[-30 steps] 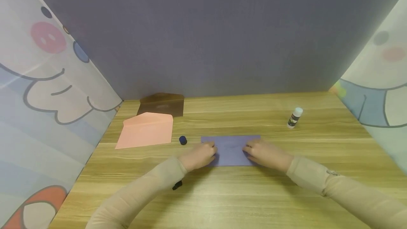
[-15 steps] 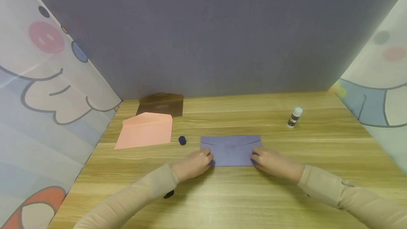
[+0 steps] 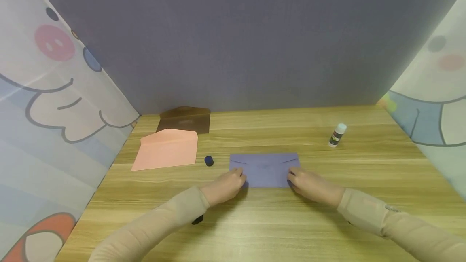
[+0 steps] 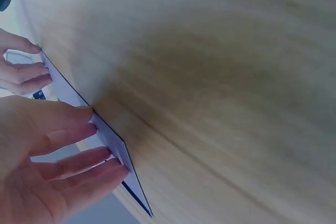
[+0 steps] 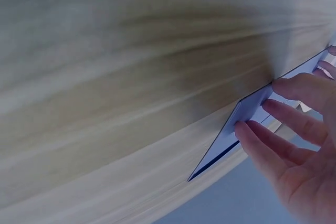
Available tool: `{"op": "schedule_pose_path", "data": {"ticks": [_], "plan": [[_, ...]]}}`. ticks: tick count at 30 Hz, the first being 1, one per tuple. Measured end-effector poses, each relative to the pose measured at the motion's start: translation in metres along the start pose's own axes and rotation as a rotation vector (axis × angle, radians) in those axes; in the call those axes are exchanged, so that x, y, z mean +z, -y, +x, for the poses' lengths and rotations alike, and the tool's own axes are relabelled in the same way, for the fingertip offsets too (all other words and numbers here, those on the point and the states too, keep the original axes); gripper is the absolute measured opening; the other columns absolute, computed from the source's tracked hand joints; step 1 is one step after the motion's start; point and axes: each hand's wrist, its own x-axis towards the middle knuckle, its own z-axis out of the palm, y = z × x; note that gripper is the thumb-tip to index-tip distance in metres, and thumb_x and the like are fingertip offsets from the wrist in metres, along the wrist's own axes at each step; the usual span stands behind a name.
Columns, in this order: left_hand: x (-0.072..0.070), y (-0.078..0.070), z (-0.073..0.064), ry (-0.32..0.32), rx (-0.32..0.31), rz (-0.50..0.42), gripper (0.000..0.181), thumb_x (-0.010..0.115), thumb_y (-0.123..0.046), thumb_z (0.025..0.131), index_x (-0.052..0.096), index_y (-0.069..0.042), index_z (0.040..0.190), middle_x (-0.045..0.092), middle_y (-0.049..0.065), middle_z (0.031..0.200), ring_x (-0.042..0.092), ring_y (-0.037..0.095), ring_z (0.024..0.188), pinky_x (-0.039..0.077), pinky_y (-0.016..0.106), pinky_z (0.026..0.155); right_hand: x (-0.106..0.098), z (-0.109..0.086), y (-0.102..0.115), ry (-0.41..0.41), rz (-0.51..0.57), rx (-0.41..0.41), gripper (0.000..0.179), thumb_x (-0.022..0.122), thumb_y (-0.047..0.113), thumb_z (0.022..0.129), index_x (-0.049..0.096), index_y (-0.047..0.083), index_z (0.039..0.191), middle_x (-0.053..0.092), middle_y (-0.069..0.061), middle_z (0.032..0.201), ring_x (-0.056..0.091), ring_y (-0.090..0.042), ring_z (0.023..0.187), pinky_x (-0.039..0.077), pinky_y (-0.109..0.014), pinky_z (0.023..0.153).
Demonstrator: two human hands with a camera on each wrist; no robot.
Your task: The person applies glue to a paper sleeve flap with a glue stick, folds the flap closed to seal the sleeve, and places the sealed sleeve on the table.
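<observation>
A purple envelope point(image 3: 267, 171) lies in front of me in the head view, its flap folded down along the far side. My left hand point(image 3: 225, 185) holds its left end, and my right hand point(image 3: 316, 186) its right end. In the left wrist view, the left thumb meets the envelope's near edge while the other fingers point(image 4: 113, 174) lie bent on its face. The right wrist view shows the same hold, with thumb at the edge and fingers point(image 5: 249, 135) on the paper. Part of each end is hidden under the hands.
A pink envelope point(image 3: 167, 151) with its flap up lies at the left, in front of a brown envelope point(image 3: 185, 123). Between pink and purple sits a small dark blue cap point(image 3: 209, 161). A glue stick point(image 3: 337, 135) stands at the right. One small black object point(image 3: 198, 220) shows beside the left sleeve.
Both hands have slid outward and nearer from the flap to the envelope's ends, uncovering the folded flap. Over the last half second the envelope has shifted slightly away from me.
</observation>
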Motion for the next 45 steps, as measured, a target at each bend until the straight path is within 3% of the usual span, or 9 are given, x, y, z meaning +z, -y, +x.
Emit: {"op": "schedule_pose_path", "data": {"ticks": [10, 15, 22, 35, 40, 43, 45], "plan": [[0.0, 0.013, 0.022, 0.094, -0.107, -0.031, 0.012, 0.062, 0.003, 0.075, 0.064, -0.002, 0.086, 0.058, 0.01, 0.084, 0.056, 0.019, 0.073, 0.049, 0.019, 0.058, 0.006, 0.013, -0.018, 0.047, 0.079, 0.096, 0.011, 0.066, -0.005, 0.066, 0.058, -0.004, 0.074, 0.048, -0.005, 0.071, 0.051, -0.014, 0.059, 0.047, -0.019, 0.051], [-0.001, 0.021, 0.034, 0.13, -0.117, -0.037, 0.012, 0.06, 0.006, 0.076, 0.064, -0.003, 0.082, 0.058, 0.008, 0.082, 0.057, 0.018, 0.072, 0.049, 0.019, 0.058, 0.006, 0.024, -0.029, 0.079, 0.1, 0.126, 0.011, 0.065, -0.007, 0.068, 0.059, -0.006, 0.077, 0.05, -0.008, 0.072, 0.054, -0.016, 0.061, 0.048, -0.021, 0.053], [-0.003, 0.036, 0.052, 0.201, -0.14, -0.085, 0.013, 0.061, 0.006, 0.077, 0.064, 0.002, 0.09, 0.06, 0.012, 0.087, 0.059, 0.019, 0.077, 0.049, 0.017, 0.065, 0.008, 0.038, -0.042, 0.17, 0.151, 0.211, 0.012, 0.062, -0.006, 0.071, 0.058, -0.007, 0.082, 0.052, -0.009, 0.075, 0.056, -0.02, 0.066, 0.05, -0.024, 0.058], [0.001, 0.057, 0.082, 0.261, -0.282, -0.135, 0.02, 0.059, 0.009, 0.077, 0.063, 0.002, 0.095, 0.062, 0.013, 0.093, 0.06, 0.021, 0.084, 0.05, 0.021, 0.072, 0.013, 0.066, -0.071, 0.239, 0.16, 0.315, 0.017, 0.063, -0.007, 0.07, 0.059, -0.009, 0.086, 0.056, -0.017, 0.08, 0.058, -0.03, 0.074, 0.052, -0.034, 0.067], [-0.002, 0.063, 0.092, 0.288, -0.366, -0.208, 0.018, 0.059, 0.008, 0.078, 0.063, 0.003, 0.095, 0.062, 0.015, 0.097, 0.061, 0.023, 0.086, 0.05, 0.022, 0.075, 0.016, 0.074, -0.079, 0.266, 0.186, 0.333, 0.017, 0.061, -0.009, 0.071, 0.058, -0.012, 0.088, 0.058, -0.021, 0.082, 0.058, -0.033, 0.078, 0.051, -0.036, 0.069], [0.01, 0.073, 0.102, 0.292, -0.414, -0.228, 0.02, 0.057, 0.01, 0.078, 0.062, 0.003, 0.096, 0.061, 0.015, 0.101, 0.06, 0.023, 0.089, 0.05, 0.025, 0.077, 0.016, 0.079, -0.083, 0.262, 0.187, 0.347, 0.016, 0.06, -0.009, 0.071, 0.058, -0.012, 0.087, 0.058, -0.022, 0.082, 0.058, -0.034, 0.079, 0.051, -0.038, 0.071], [0.048, 0.094, 0.113, 0.23, -0.399, -0.196, 0.018, 0.058, 0.01, 0.076, 0.063, 0.001, 0.091, 0.062, 0.014, 0.096, 0.06, 0.023, 0.083, 0.051, 0.025, 0.072, 0.016, 0.082, -0.085, 0.247, 0.188, 0.353, 0.014, 0.059, -0.01, 0.071, 0.058, -0.012, 0.085, 0.058, -0.022, 0.08, 0.058, -0.034, 0.078, 0.051, -0.039, 0.071]]}}
